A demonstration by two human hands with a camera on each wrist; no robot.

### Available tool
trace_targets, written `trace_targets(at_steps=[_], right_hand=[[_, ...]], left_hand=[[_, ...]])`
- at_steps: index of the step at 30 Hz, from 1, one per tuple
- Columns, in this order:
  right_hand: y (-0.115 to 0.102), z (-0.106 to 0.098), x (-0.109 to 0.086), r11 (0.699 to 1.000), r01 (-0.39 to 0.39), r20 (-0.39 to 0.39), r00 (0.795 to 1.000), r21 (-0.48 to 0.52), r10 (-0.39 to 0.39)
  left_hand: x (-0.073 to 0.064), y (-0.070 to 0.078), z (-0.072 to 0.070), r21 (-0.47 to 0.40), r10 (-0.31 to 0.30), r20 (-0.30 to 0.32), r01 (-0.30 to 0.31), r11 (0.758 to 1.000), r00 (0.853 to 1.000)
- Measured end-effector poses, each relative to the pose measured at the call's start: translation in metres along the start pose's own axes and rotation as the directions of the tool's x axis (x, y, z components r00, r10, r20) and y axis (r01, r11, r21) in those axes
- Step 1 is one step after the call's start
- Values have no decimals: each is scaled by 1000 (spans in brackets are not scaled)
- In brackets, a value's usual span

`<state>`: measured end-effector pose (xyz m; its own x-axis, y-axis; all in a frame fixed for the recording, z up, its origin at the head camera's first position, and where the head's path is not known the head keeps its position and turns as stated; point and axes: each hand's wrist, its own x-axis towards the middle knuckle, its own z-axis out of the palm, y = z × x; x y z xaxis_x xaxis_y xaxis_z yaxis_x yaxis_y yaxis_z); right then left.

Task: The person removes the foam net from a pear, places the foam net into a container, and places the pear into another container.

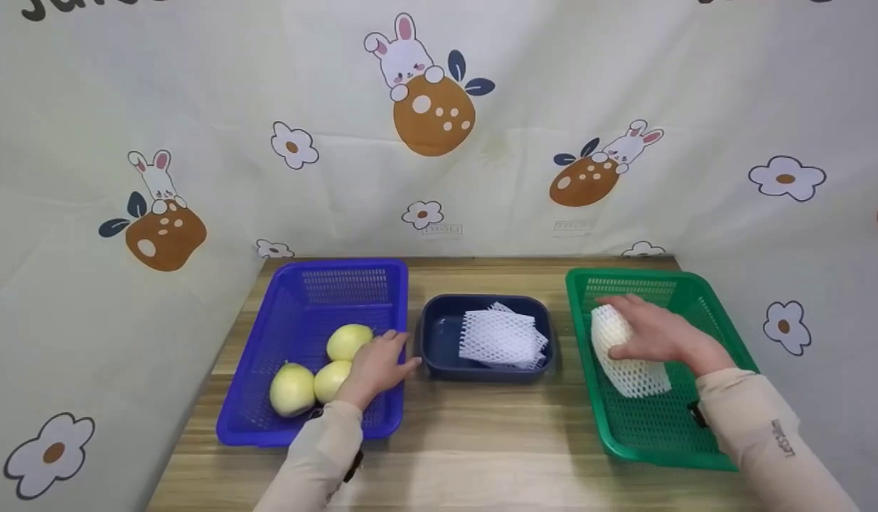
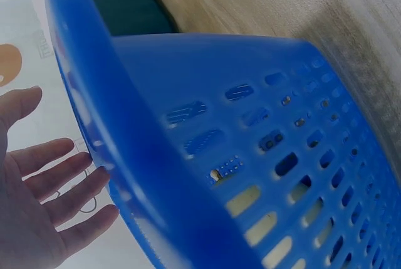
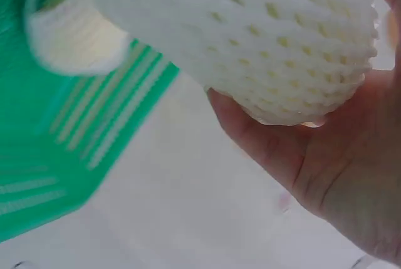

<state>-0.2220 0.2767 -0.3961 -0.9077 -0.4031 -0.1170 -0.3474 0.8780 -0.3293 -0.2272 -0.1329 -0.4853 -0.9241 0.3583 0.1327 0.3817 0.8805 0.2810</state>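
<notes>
My right hand [image 1: 652, 331] grips a pear in a white foam net sleeve [image 1: 616, 341] over the green basket [image 1: 723, 459]. In the right wrist view, the thumb lies along the netted pear [image 3: 294, 49], and a second netted fruit [image 3: 78, 37] shows blurred inside the basket. My left hand [image 1: 378, 366] hovers at the right side of the blue basket [image 1: 250, 430], fingers spread and holding nothing. Beside it are pale yellow pears [image 1: 293, 389], one partly hidden behind the hand. In the left wrist view, the left palm [image 2: 31, 219] and fingers are near the basket's rim [image 2: 125, 118].
Between the baskets stands a dark blue tub [image 1: 439, 370] with several white foam net sleeves [image 1: 499, 338] lying flat in it. All three containers rest on a wooden table [image 1: 481, 441]. A printed cloth [image 1: 510, 185] hangs behind and along the sides.
</notes>
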Motion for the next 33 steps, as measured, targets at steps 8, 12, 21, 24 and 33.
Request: trace_targets(at_steps=[8, 12, 21, 24, 33], right_hand=[[-67, 37, 12, 952, 281, -61, 955, -118, -290], [-92, 64, 17, 897, 399, -37, 910, -191, -412], [-113, 120, 27, 788, 534, 21, 831, -307, -555], [-112, 132, 32, 768, 547, 27, 820, -331, -572], [-103, 153, 45, 766, 537, 47, 828, -353, -559]], left_hand=[[0, -1, 2, -8, -8, 10, 8, 1000, 1000], [-1, -1, 3, -16, -6, 10, 6, 1000, 1000], [-3, -2, 3, -32, -2, 11, 3, 999, 1000], [-4, -1, 3, -32, -4, 13, 4, 999, 1000], [-4, -1, 4, -6, 12, -17, -12, 1000, 1000]])
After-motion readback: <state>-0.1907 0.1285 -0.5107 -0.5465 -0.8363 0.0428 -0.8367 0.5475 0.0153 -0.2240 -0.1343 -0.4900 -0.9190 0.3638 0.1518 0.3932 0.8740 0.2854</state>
